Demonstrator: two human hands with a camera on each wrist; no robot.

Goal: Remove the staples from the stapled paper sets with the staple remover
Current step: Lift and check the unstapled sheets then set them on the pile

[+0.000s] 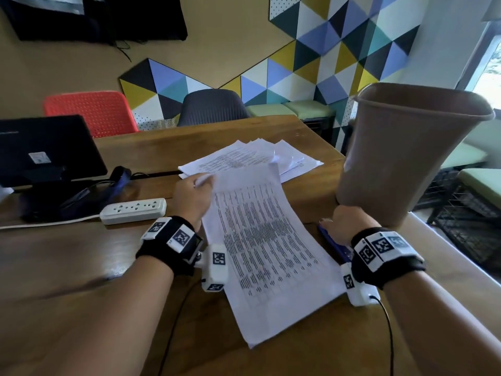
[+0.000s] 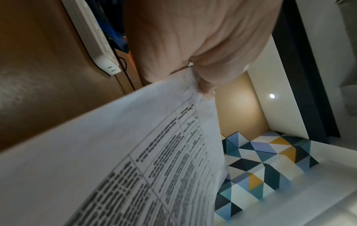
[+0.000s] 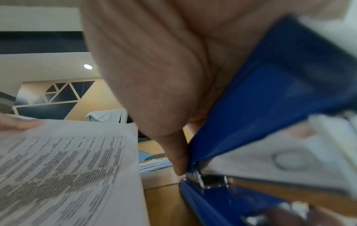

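Printed sheets of the paper set [image 1: 268,253] are lying nearest, running lengthwise away from the person and slanting from near right to far left across the counter [image 1: 81,267]. At its far left corner, the left hand [image 1: 192,196] is pinching the sheets between thumb and fingers and lifting that corner off the wood. Just beside the set's right edge, the right hand [image 1: 344,223] is gripping the blue staple remover [image 1: 334,244], fingers curled round its upper arm; the right-wrist view is showing its metal tip [image 3: 203,180] pointing forward, apart from the paper. No staple is visible, but it is probably sitting in the pinched corner. If so, the tool is facing a diagonal reach, forward and leftward across the page, towards the left hand. A further pile of papers [image 1: 249,158] is waiting beyond, and a brown bin [image 1: 406,147] is standing just ahead of the right hand.
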